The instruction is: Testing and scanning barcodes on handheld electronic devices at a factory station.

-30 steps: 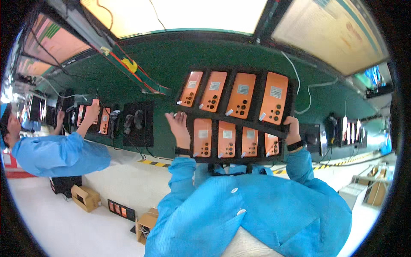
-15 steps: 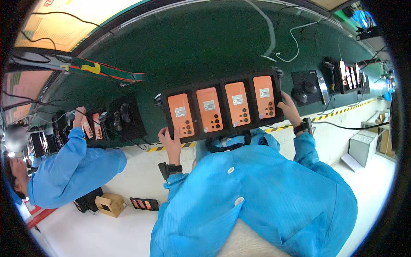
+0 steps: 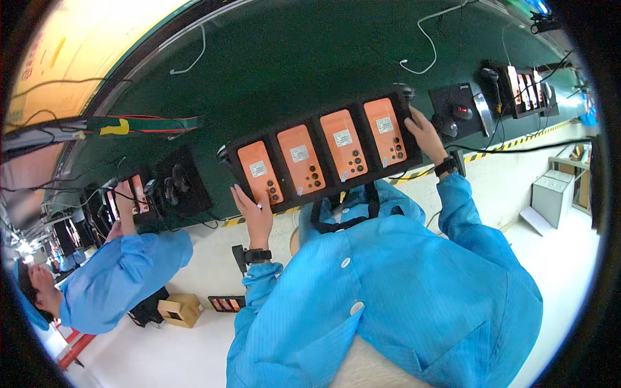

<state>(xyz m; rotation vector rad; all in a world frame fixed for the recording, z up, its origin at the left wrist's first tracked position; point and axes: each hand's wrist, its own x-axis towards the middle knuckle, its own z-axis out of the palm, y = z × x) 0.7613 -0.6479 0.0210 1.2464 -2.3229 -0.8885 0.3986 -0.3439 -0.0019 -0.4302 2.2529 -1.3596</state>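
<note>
While my left hand [image 3: 257, 213] clasps the near left corner of the black tray [image 3: 281, 167], thumb by the first phone's lenses, my right hand [image 3: 427, 137] has the right edge, fingers [image 3: 414, 119] closed narrow on the rim. Four orange phones [image 3: 350, 154] in a row, lens ends toward me, right at the green counter's [image 3: 291, 71] near edge; whether the tray touches down, I can't tell! Over on my left, a co-worker [image 3: 139, 265] in blue reaches among similar phones [image 3: 141, 195].
</note>
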